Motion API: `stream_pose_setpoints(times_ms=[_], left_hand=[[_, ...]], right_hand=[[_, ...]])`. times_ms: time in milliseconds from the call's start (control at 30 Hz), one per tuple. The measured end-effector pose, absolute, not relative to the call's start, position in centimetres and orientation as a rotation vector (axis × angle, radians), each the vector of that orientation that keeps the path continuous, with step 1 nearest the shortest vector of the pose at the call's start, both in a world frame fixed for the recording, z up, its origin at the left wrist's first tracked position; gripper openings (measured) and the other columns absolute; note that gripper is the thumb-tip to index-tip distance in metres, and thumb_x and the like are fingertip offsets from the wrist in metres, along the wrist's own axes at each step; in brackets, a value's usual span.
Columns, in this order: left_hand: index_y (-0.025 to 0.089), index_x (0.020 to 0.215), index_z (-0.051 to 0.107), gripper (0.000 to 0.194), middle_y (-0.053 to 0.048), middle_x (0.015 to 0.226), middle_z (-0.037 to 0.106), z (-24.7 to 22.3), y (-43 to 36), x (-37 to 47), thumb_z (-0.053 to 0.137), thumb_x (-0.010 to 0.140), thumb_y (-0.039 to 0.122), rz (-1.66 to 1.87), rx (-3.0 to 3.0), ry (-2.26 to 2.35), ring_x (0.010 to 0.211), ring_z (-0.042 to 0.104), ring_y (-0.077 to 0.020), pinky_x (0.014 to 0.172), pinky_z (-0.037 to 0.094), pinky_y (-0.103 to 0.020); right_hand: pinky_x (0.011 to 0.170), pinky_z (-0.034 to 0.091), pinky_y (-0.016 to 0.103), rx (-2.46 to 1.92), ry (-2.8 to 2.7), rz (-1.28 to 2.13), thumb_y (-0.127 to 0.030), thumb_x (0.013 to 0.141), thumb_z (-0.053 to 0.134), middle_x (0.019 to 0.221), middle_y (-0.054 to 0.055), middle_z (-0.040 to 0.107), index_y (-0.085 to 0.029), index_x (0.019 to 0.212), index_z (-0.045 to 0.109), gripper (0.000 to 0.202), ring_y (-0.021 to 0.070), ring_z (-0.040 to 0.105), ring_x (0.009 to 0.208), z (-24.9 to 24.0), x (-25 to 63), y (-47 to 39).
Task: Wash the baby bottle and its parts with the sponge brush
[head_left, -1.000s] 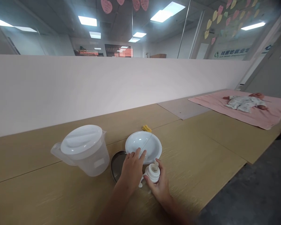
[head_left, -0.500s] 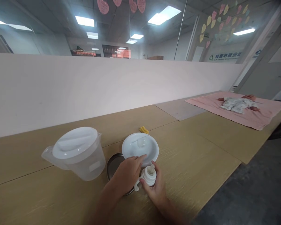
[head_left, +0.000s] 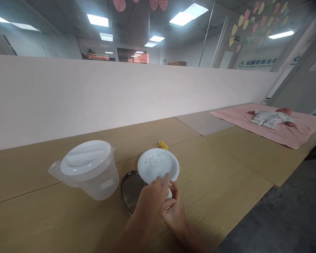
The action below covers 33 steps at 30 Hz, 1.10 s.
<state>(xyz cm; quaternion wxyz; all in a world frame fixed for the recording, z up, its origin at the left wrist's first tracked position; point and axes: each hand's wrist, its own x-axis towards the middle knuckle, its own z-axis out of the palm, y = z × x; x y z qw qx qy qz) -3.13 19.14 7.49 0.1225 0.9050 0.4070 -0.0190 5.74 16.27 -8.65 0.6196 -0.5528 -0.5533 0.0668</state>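
My right hand [head_left: 176, 211] is wrapped round a white baby bottle [head_left: 169, 194] with a teat, near the front of the white bowl. My left hand [head_left: 154, 195] lies over the bottle's top, its fingers curled onto it. Most of the bottle, including the teat and the side handle, is hidden behind my hands. Just beyond my fingertips stands the white bowl [head_left: 143, 172]. Inside it are a small clear plastic piece [head_left: 154, 162] and a thin stick-like piece.
A round metal tray [head_left: 130, 191] lies partly under my left forearm. To the left stands a lidded clear plastic jug [head_left: 100, 182]. Small yellow pieces [head_left: 162, 145] lie behind the bowl. Far right, a baby doll [head_left: 270, 118] rests on a pink cloth [head_left: 231, 117].
My left hand has moved right from beside the bottle onto its top, covering the teat and handle. The clear piece in the bowl has shifted slightly left.
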Motion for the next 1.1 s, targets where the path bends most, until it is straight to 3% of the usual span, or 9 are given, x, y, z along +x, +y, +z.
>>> stream_pose_setpoints(times_ms=[167,333,600,833,1100], left_hand=[[0.022,0.12,0.051,0.044,-0.005,0.092,0.067,8.2,19.3,-4.1,0.055,0.082,0.044,0.031,2.578,1.235,0.082,0.065,-0.0238,0.064,0.046,-0.029],[0.028,0.115,0.054,0.034,0.002,0.098,0.066,8.9,19.7,-5.9,0.05,0.082,0.022,0.22,2.538,0.939,0.089,0.061,-0.0157,0.07,0.043,-0.023],[0.02,0.111,0.056,0.031,-0.005,0.097,0.065,8.4,19.4,-4.9,0.04,0.084,0.016,0.26,2.683,0.978,0.091,0.058,-0.0198,0.076,0.044,-0.031],[0.02,0.101,0.056,0.03,-0.002,0.076,0.066,8.5,20.0,-5.7,0.028,0.091,0.018,0.553,2.739,1.165,0.07,0.061,-0.0158,0.062,0.043,-0.026],[0.024,0.115,0.052,0.032,-0.001,0.098,0.065,9.3,21.1,-7.7,0.028,0.095,0.03,0.922,2.661,1.273,0.081,0.063,-0.0143,0.065,0.046,-0.023]], right_hand=[[0.069,0.056,0.037,-1.321,-1.386,0.06,-0.036,0.063,0.069,0.098,0.011,0.065,-0.018,0.127,0.033,0.076,0.0269,0.066,0.084,-9.0,5.8,15.9],[0.065,0.056,0.035,-1.341,-1.355,0.024,-0.037,0.068,0.065,0.096,0.012,0.066,-0.015,0.122,0.038,0.064,0.0261,0.067,0.082,-8.0,5.7,15.9],[0.072,0.055,0.037,-1.368,-1.386,0.049,-0.041,0.069,0.066,0.103,0.014,0.065,-0.014,0.12,0.043,0.062,0.0274,0.065,0.089,-7.7,5.9,15.8],[0.068,0.055,0.037,-1.358,-1.374,0.002,-0.043,0.067,0.07,0.097,0.012,0.067,-0.015,0.121,0.044,0.066,0.0267,0.066,0.084,-8.3,5.9,15.9],[0.069,0.054,0.036,-1.363,-1.446,-0.012,-0.044,0.07,0.07,0.095,0.009,0.065,-0.019,0.114,0.05,0.054,0.0242,0.064,0.083,-7.1,6.4,15.4]])
